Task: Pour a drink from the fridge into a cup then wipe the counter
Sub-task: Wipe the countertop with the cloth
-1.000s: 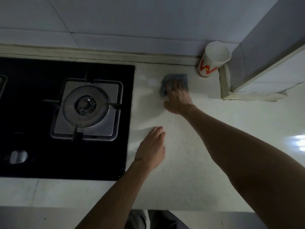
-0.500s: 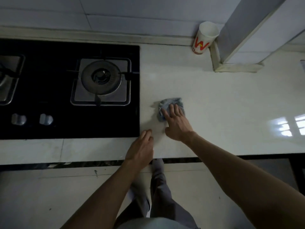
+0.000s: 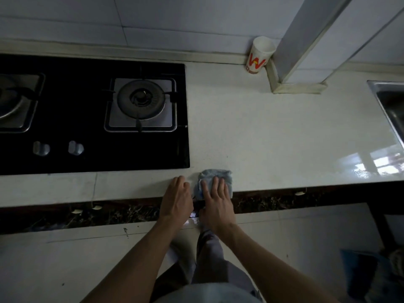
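A crumpled blue-grey cloth (image 3: 215, 174) lies at the front edge of the white counter (image 3: 262, 136). My right hand (image 3: 216, 202) presses flat on it with fingers spread, and the cloth's near part hangs over the edge. My left hand (image 3: 177, 200) rests beside it to the left at the counter's lip, fingers curled slightly and holding nothing. A white paper cup (image 3: 259, 54) with a red W stands upright far back against the wall, next to a tiled column; its contents are not visible.
A black glass hob (image 3: 153, 154) with two burners and two knobs fills the counter's left half. A tiled column (image 3: 306, 40) juts out at the back right. A steel sink (image 3: 389, 101) shows at the right edge. Tiled floor lies below.
My right hand has dragged the cloth from the back of the counter near the cup to the front edge. My left hand has slid back to the edge too.
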Demonstrator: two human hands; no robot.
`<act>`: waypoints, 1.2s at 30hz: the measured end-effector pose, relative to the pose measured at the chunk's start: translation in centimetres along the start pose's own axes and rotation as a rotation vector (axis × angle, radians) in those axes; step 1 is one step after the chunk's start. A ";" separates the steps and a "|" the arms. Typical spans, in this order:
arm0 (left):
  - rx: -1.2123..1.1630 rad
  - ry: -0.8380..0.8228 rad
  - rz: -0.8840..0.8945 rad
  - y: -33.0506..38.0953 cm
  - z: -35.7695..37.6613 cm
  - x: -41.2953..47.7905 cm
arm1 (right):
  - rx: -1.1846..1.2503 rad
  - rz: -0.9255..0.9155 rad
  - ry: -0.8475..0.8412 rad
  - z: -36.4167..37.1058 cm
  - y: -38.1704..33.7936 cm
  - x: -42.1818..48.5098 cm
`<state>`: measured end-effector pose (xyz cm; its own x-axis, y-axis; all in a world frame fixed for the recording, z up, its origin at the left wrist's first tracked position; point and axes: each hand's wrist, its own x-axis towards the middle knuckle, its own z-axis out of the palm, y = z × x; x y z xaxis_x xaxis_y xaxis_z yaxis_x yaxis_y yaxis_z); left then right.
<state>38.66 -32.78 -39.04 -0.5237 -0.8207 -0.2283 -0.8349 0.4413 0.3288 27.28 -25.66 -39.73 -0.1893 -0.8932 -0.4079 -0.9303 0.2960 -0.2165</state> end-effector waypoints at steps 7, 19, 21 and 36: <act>0.017 -0.060 0.027 -0.7 0.2 0.0 | -0.052 -0.024 -0.009 0.3 -1.5 1.5; 0.085 -0.077 0.134 -0.4 -1.7 1.2 | -0.104 -0.067 -0.039 -4.4 -0.7 9.5; 0.116 -0.036 0.185 -0.1 -1.5 1.9 | -0.117 -0.086 -0.044 -5.3 -0.3 11.0; 0.296 -0.081 0.259 2.8 -2.4 15.1 | -0.159 -0.154 0.010 -13.8 1.5 31.3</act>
<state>28.81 -44.77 -39.37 -0.7250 -0.6427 -0.2476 -0.6800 0.7250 0.1091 15.66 -57.83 -40.56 -0.0440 -0.9273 -0.3718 -0.9861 0.1000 -0.1325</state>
